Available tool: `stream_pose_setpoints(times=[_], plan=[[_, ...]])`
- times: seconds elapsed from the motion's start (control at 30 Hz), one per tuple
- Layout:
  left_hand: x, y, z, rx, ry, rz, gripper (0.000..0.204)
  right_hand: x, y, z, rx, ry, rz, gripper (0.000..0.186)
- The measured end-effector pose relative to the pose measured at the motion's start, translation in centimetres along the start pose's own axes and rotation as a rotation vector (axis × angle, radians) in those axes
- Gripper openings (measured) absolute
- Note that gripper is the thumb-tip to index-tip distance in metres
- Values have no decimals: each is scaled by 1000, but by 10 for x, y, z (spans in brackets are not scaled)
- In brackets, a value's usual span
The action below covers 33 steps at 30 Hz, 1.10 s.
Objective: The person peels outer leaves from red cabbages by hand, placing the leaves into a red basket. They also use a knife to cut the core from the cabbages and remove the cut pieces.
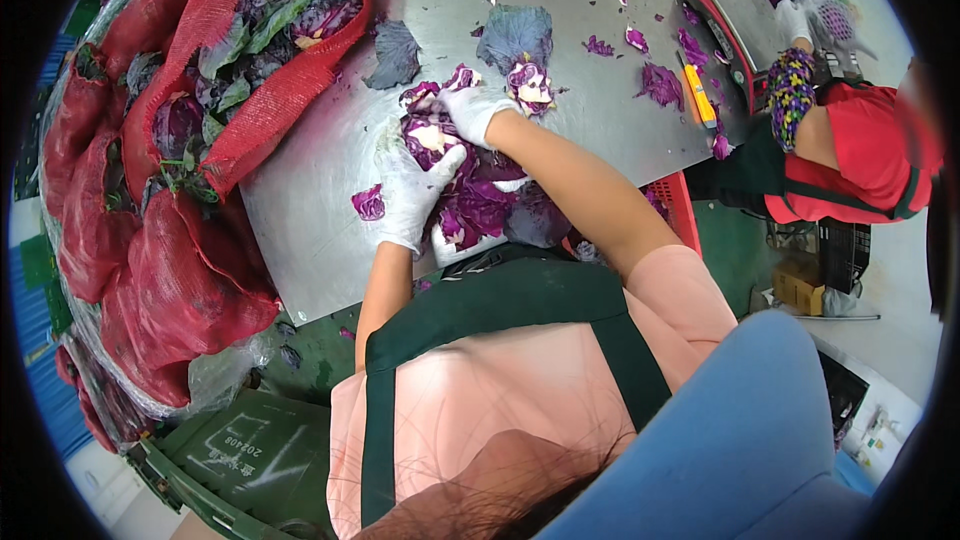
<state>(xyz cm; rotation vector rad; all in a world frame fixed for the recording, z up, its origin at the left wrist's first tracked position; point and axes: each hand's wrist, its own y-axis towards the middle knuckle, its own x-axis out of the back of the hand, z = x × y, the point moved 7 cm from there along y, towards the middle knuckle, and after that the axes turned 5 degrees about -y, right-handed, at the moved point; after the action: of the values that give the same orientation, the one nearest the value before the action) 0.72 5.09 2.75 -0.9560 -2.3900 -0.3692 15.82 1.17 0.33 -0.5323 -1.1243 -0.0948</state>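
A red cabbage (430, 137) with a pale, cut-looking end is between my two gloved hands, over the near part of the metal table (330, 230). My left hand (408, 198) grips its near left side, thumb pointing up toward it. My right hand (474, 114) curls over its far right side, with some fingertips hidden by leaves. Loose purple leaves (475, 205) lie just below the cabbage, close to my apron. A leaf scrap (368, 203) rests left of my left hand. Beyond my right hand lies a broad leaf (515, 37) and a pale-ribbed piece (530, 87).
Red mesh sacks (195, 270) of cabbage pile up at left; one open sack (290, 90) leans onto the table. A yellow utility knife (698, 95) lies near a scale (745, 35) at right, where a co-worker (850, 140) stands. A green bin (240, 450) sits lower left; a red crate (678, 208) is beside me.
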Motion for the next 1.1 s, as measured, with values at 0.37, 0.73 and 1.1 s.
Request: stream_pose_setpoints(times=[0.37,0.73,1.1], plan=[[26,-10,40,-98,-125,294,120,-65,-4,-94,-361,473,344,25],[-19,-7,27,-97,-262,223,115,-21,-68,-17,110,329,-325,64],[-23,14,9,-90,-63,127,114,-14,-65,-13,112,8,-276,82]])
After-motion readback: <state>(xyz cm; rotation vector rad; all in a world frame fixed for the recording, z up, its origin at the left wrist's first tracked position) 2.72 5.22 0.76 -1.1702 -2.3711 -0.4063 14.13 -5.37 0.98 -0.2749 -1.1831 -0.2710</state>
